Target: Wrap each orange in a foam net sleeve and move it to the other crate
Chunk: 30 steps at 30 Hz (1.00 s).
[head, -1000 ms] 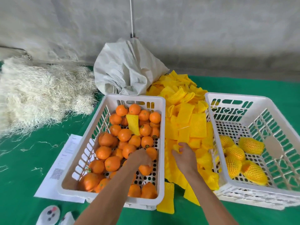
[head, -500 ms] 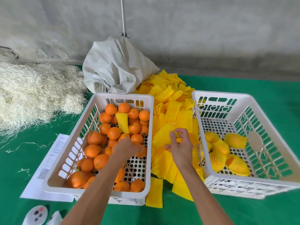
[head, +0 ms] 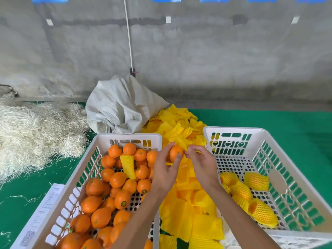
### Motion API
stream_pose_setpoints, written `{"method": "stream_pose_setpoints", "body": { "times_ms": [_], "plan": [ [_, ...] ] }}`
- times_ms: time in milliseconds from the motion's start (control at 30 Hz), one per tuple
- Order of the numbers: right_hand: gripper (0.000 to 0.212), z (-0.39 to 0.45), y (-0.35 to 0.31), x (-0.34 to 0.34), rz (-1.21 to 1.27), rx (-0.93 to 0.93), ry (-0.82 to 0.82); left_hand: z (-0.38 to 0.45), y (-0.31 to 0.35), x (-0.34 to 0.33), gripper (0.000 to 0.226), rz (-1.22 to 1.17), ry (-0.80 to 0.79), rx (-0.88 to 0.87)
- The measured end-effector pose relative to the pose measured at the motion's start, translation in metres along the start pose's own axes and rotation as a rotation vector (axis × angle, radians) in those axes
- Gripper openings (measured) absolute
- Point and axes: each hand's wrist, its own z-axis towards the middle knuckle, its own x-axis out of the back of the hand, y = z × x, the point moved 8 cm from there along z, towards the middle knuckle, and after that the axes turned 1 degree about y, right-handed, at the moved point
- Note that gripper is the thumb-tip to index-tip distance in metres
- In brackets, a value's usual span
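A green-covered bench (head: 269, 119) carries two white perforated plastic crates. The left crate (head: 75, 187) is filled with loose bare oranges (head: 100, 202), and one flat yellow foam net sleeve (head: 128, 166) lies on top of them. The right crate (head: 294, 178) holds a few oranges already wrapped in yellow foam net (head: 256, 181), lying on its floor. Between the crates a heap of flat yellow foam net sleeves (head: 186, 200) runs back to a crumpled off-white woven sack (head: 122, 108). A mound of pale shredded straw-like fibre (head: 36, 133) sits at the far left, and a printed white paper sheet (head: 41, 212) lies beside the left crate.

Above the heap, the left hand (head: 166, 169) holds one small bare orange (head: 175, 153): its grip is closed around the fruit, thumb and fingertips curled on it. The right hand (head: 201, 164) is just beside, its grip pinching a fanned-out yellow foam net sleeve (head: 179, 137) whose edge touches the far side of the orange.
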Motion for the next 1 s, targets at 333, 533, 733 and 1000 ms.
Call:
{"method": "stream_pose_setpoints", "body": {
  "times_ms": [333,533,733,1000],
  "plan": [
    [0.036,0.064,0.039,-0.011,-0.386,0.212,-0.196,0.046,-0.042,-0.042,0.035,-0.074,-0.002,-0.037],
    [0.027,0.055,0.038,-0.01,-0.461,0.389,-0.106,0.05,-0.048,-0.043,0.037,-0.248,0.053,0.093],
    [0.017,0.065,0.062,0.003,-0.082,0.043,-0.086,0.05,-0.054,-0.043,0.018,-0.198,0.053,0.073],
    [0.04,0.065,0.086,-0.01,0.689,-0.556,-0.097,0.051,-0.072,-0.051,0.025,-0.124,0.0,0.121]
  ]
}}
